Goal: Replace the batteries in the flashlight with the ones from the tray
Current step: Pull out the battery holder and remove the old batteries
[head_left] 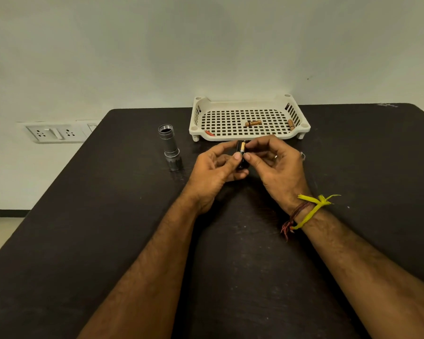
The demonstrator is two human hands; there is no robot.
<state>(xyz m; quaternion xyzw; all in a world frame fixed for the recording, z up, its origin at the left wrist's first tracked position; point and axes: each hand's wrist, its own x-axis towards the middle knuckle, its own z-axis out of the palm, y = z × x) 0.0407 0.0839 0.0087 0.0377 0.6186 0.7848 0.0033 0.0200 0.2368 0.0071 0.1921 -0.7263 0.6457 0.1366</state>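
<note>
The grey metal flashlight body (pixel 171 149) stands head down on the black table (pixel 108 216), its threaded end open at the top. Just in front of the tray, my left hand (pixel 214 172) and my right hand (pixel 272 165) hold a black battery holder (pixel 241 155) between them, with a copper-and-black battery in it. My fingertips pinch the holder from both sides. The white perforated tray (pixel 249 137) at the table's far edge holds two copper-coloured batteries (pixel 253 123), one of them at its right wall (pixel 291 124), and a small red item (pixel 209 133).
A wall socket plate (pixel 56 133) sits on the wall left of the table. A small metal ring-like part (pixel 302 155) lies beside my right hand. Yellow and red threads (pixel 306 214) wrap my right wrist.
</note>
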